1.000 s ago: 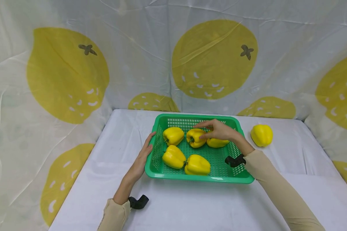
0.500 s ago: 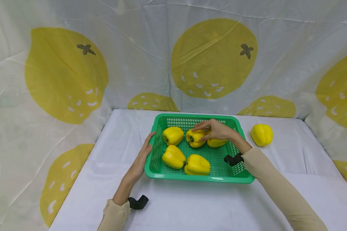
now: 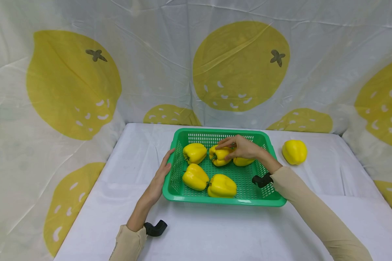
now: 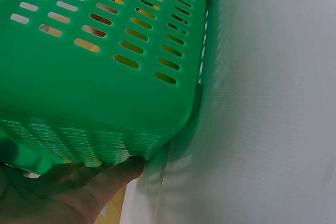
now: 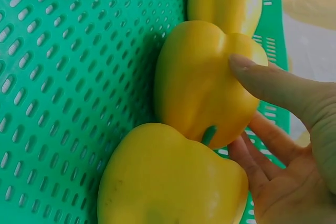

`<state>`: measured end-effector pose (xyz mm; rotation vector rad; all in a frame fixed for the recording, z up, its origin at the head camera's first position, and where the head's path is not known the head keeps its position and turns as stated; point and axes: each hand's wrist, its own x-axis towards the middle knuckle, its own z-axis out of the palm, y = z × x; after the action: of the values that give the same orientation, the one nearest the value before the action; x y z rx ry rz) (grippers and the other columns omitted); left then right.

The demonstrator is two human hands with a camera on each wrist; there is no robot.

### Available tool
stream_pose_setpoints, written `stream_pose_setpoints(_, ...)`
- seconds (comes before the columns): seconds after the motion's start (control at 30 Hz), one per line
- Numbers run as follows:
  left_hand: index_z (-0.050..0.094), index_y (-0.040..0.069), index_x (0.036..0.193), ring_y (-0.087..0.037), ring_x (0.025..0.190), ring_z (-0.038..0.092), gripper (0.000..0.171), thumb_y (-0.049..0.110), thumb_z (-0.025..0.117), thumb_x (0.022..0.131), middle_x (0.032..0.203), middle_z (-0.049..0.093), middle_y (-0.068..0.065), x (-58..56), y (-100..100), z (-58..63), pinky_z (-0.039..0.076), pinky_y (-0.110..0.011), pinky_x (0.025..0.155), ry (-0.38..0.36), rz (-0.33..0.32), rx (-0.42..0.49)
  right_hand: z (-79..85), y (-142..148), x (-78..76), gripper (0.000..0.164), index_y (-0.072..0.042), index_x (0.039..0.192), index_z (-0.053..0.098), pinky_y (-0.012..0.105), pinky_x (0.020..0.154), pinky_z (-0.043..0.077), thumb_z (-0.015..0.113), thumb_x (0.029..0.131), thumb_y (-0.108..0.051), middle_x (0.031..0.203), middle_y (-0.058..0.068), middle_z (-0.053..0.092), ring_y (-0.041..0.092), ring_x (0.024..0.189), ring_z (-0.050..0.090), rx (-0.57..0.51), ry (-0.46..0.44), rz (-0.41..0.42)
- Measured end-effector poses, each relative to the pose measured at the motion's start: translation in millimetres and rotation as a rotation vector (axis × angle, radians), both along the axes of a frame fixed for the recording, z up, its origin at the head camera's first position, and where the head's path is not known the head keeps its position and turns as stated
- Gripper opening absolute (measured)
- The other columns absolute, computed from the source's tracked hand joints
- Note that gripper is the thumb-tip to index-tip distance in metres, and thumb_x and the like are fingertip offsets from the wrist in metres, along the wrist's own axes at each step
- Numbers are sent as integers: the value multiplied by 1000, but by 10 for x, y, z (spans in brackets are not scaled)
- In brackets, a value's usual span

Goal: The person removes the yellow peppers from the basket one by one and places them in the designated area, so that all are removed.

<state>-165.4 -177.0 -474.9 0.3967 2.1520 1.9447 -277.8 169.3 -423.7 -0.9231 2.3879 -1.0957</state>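
Observation:
Inside a green plastic basket (image 3: 222,201) lie several yellow bell peppers. My right hand (image 3: 245,147) grips the middle bell pepper (image 5: 202,80) of the back row, its thumb on one side and the other fingers on the opposite side. Close by, the right-hand bell pepper (image 3: 243,161) is partly covered by this hand in the head view. My left hand (image 3: 157,180) lies along the basket's left side with fairly straight fingers. In the left wrist view, its fingers (image 4: 118,177) touch the slotted green wall.
One more bell pepper (image 3: 294,152) sits on the white tablecloth (image 3: 215,232), right of the basket. Two front peppers (image 3: 222,186) touch each other inside it. Behind the table hangs a curtain (image 3: 156,65) printed with lemons.
My right hand has shifted slightly left, and its fingers have come closer around the middle bell pepper. The left hand and the basket stay in place.

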Motion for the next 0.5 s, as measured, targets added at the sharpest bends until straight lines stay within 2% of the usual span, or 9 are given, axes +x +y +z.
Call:
stream_pose_setpoints(0.33,13,43,164,-25,160,12,50,41,20,114,175,5,6,-6,5,11,12,-57,126,-3,0,-6,-8,0,11,44,-5,133,70,56,112,46,80,90,-7,148,22,58,41,142,48,17,22,1)
stream_pose_setpoints(0.5,12,43,164,-25,160,8,50,42,20,114,175,3,6,-5,-5,-2,9,-59,127,4,-2,-6,-11,-24,15,44,-6,133,71,54,112,46,80,90,-8,147,20,58,39,140,50,15,16,20)
